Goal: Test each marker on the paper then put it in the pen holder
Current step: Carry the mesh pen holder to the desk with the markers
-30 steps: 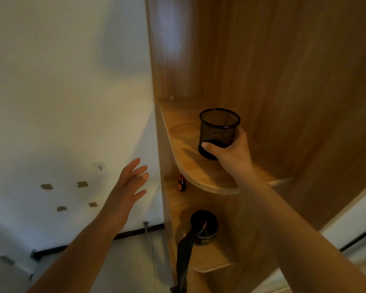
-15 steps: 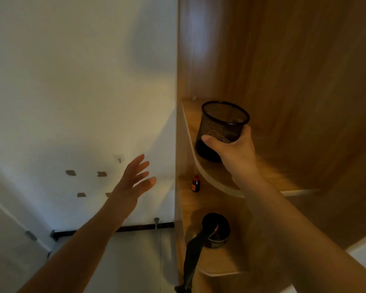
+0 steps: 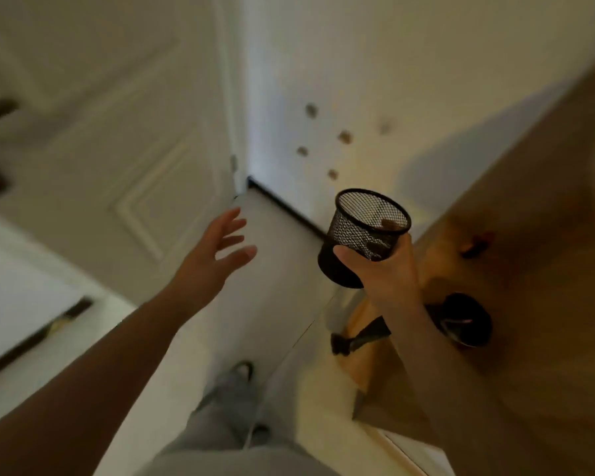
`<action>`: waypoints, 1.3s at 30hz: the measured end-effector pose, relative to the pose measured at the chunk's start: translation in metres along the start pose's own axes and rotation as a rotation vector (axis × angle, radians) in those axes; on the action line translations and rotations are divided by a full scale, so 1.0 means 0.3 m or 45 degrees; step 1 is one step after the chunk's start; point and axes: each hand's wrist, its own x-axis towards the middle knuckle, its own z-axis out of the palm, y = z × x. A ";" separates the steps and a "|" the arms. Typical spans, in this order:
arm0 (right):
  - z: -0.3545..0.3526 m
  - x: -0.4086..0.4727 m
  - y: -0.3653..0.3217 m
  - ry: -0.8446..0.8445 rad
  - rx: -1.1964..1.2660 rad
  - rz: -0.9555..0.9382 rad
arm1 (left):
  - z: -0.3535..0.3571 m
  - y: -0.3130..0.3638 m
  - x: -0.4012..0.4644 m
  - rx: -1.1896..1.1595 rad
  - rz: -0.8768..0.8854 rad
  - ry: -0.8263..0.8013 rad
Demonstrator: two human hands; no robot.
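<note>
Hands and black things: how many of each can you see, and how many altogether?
Hands: 2, the left hand open in the air, the right hand gripping the holder.
Black mesh pen holders: 1.
Black round containers on the wooden shelf: 1.
Markers: 0 in view.
Total: 4.

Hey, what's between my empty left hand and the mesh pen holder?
Nothing: in the head view, only bare floor shows behind the gap between the left hand and the pen holder.
</note>
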 end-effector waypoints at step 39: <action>2.454 -2.844 0.225 -2.439 -1.255 -0.170 | -1.292 -0.915 -3.290 -0.928 -0.786 2.679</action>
